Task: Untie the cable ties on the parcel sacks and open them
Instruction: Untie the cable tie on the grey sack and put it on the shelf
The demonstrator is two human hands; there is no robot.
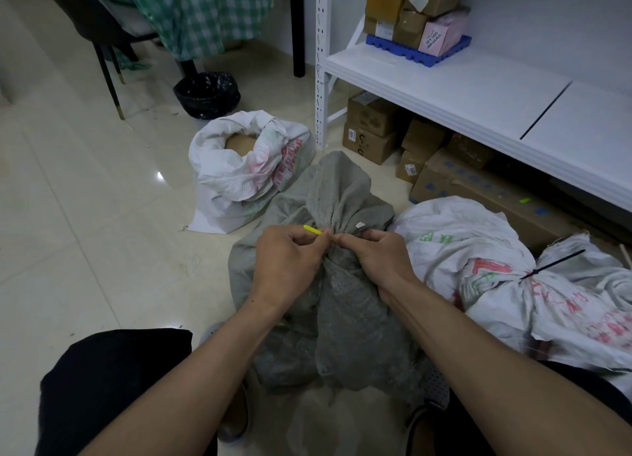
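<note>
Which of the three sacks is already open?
The white sack nearest the black bin bag: mouth rolled open, cardboard showing. The grey sack and other white sack remain tied.

**Parcel storeroom, small depot or back room**

White boltless steel shelving [478, 93] along the wall. Taped cardboard cartons [407, 7] stacked on a blue plastic pallet tile [417, 53]; more cartons [372, 130] under the lowest shelf. Woven polypropylene parcel sacks [249, 168] on a glossy tiled floor [85, 199]. Black-lined waste bin [207, 94]. Chair [102, 28] beside a green checked tablecloth [191, 11].
</note>
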